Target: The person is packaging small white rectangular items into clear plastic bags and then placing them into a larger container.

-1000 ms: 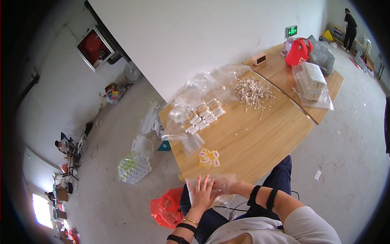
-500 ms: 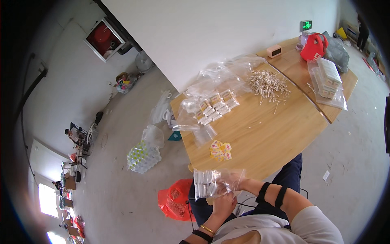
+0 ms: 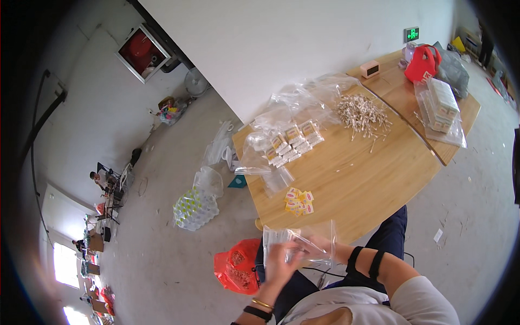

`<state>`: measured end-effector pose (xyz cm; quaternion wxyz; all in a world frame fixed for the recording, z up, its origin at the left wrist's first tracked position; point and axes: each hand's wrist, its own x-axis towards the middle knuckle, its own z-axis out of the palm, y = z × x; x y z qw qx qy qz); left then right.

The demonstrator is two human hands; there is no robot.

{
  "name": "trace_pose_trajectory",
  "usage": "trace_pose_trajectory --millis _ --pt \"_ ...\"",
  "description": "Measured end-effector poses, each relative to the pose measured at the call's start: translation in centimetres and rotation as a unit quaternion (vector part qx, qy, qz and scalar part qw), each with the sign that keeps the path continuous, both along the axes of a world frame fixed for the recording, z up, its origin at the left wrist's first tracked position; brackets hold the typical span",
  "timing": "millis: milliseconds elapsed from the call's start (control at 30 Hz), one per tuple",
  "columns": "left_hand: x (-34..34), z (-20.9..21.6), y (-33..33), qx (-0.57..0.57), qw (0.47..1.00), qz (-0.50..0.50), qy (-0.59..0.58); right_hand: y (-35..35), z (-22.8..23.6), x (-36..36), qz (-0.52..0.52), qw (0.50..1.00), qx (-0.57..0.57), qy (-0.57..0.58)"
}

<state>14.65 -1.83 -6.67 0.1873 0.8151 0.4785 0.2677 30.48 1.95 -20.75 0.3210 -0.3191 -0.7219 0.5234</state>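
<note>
Just off the table's near edge, over my lap, is a clear plastic bag (image 3: 326, 232) with white packs (image 3: 275, 236) in its left end. My left hand (image 3: 281, 264) lies across the front of the bag by the packs, its fingers bent and slightly blurred. From the right, my right hand (image 3: 320, 246) reaches to the middle of the bag, fingers closed and seen through the plastic; whether it is inside or behind the film I cannot tell. Beyond the bag, a small pile of yellow-and-white cards (image 3: 299, 202) lies on the wooden table (image 3: 357, 187).
Stacked packs of cotton swabs (image 3: 292, 143) stand beside crumpled clear bags (image 3: 295, 103). Loose cotton swabs (image 3: 362, 116) form a heap farther right. A red bag (image 3: 422, 64) and wrapped white packs (image 3: 443, 103) occupy the far right. On the floor sits a red plastic bag (image 3: 238, 265).
My left hand has moved up and left from the bag's lower edge to the packs. The right hand stays at the bag. The view has shifted slightly.
</note>
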Motion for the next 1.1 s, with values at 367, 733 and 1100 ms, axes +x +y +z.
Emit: trace_pose_trajectory --millis 367,733,1100 --pt "-7.4 -6.5 2.1 -0.145 0.986 0.034 0.072 -0.1 0.9 -0.8 0.014 0.963 0.23 -0.139" --pt "-3.3 -4.4 0.9 -0.074 0.981 0.065 0.169 -0.4 -0.5 0.0 -0.081 0.946 0.242 -0.2" --pt "-2.2 -6.4 1.4 0.011 0.949 0.079 0.307 -1.0 -1.6 0.0 -0.046 0.92 0.322 -0.217"
